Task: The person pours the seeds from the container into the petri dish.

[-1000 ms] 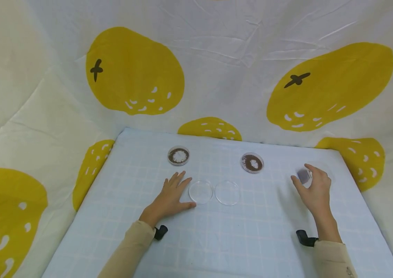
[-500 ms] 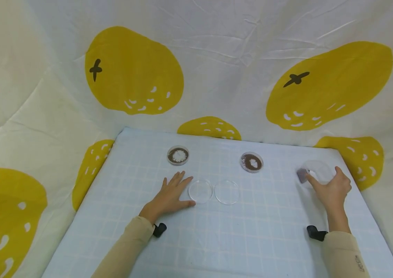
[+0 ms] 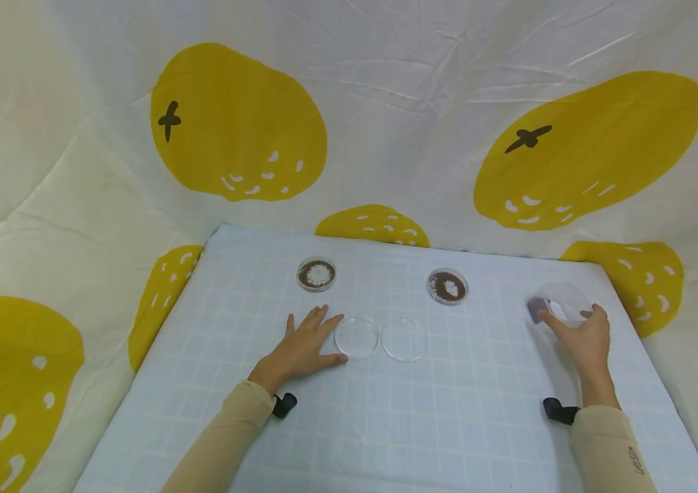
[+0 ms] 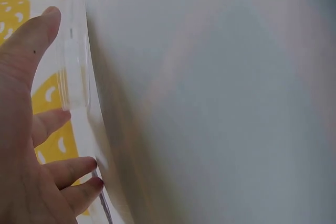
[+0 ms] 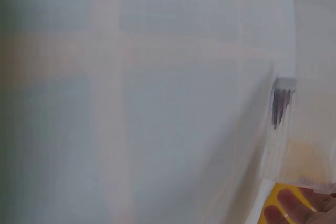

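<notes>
In the head view my left hand (image 3: 299,349) lies with fingers spread beside a clear round dish (image 3: 357,338), its thumb close to the near rim. A second clear dish (image 3: 403,340) sits immediately to the right. In the left wrist view the dish's clear side (image 4: 76,61) stands between thumb and fingers. My right hand (image 3: 583,342) spans the near side of a clear round container (image 3: 567,301), thumb at left and bent fingers at right. A dark purple-grey piece (image 3: 536,309) shows at its left side. In the right wrist view, fingertips meet the container's (image 5: 299,145) lower edge.
Farther back stand two dishes of brown material topped with white, one at left (image 3: 316,274) and one at right (image 3: 448,286). A pale blue checked cloth (image 3: 416,431) covers the table. A white curtain with yellow fruit prints (image 3: 385,137) hangs behind.
My right hand moved right from beside the dark piece to the clear container, then slightly back left as its fingers drew in. My left hand stayed nearly still.
</notes>
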`<state>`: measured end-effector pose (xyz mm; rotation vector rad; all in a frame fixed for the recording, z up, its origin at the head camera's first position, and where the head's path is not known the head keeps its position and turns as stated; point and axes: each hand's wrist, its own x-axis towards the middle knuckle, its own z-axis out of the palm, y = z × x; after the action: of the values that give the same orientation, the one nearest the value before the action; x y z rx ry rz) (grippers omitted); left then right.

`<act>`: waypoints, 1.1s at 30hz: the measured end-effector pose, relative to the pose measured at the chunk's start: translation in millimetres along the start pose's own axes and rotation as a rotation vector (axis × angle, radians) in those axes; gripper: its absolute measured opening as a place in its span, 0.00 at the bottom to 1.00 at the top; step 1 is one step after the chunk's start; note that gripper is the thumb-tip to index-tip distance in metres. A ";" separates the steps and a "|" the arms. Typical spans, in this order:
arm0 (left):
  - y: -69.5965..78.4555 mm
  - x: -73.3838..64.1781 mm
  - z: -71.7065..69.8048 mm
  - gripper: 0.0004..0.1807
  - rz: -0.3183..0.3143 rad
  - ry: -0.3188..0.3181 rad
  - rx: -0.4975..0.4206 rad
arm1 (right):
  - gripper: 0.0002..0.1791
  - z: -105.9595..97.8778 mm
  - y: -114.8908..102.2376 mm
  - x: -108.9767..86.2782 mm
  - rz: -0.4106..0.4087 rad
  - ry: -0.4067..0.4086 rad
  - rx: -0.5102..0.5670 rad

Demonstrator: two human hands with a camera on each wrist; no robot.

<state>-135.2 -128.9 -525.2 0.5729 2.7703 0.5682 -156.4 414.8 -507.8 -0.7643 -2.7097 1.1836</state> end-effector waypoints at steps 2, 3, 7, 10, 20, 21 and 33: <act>0.4 0.1 -0.2 0.48 -0.001 0.004 -0.003 | 0.65 0.3 -0.2 -0.3 -0.003 0.002 0.009; 0.7 0.1 -0.2 0.47 -0.002 0.003 -0.004 | 0.65 0.3 -0.3 -0.5 -0.003 0.003 0.013; 1.6 0.0 -0.5 0.45 0.000 0.012 -0.001 | 0.63 0.8 -1.9 -2.3 0.000 0.000 0.026; 2.5 -0.5 -0.7 0.45 -0.003 0.017 0.001 | 0.62 1.2 -4.1 -4.7 -0.004 -0.005 0.029; 4.3 -1.7 -0.6 0.44 -0.014 0.028 0.012 | 0.61 4.2 -11.1 -12.5 -0.058 -0.006 0.040; 4.2 -1.8 -0.6 0.44 -0.015 0.028 0.014 | 0.61 5.1 -12.4 -13.9 -0.067 -0.012 0.042; 4.3 -2.8 -0.8 0.43 -0.019 0.027 0.006 | 0.59 21.5 -41.7 -45.0 -0.269 -0.127 0.093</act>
<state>-131.5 -126.7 -522.1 0.5439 2.8006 0.5683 -140.1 355.0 -488.0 -0.3094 -2.7216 1.3203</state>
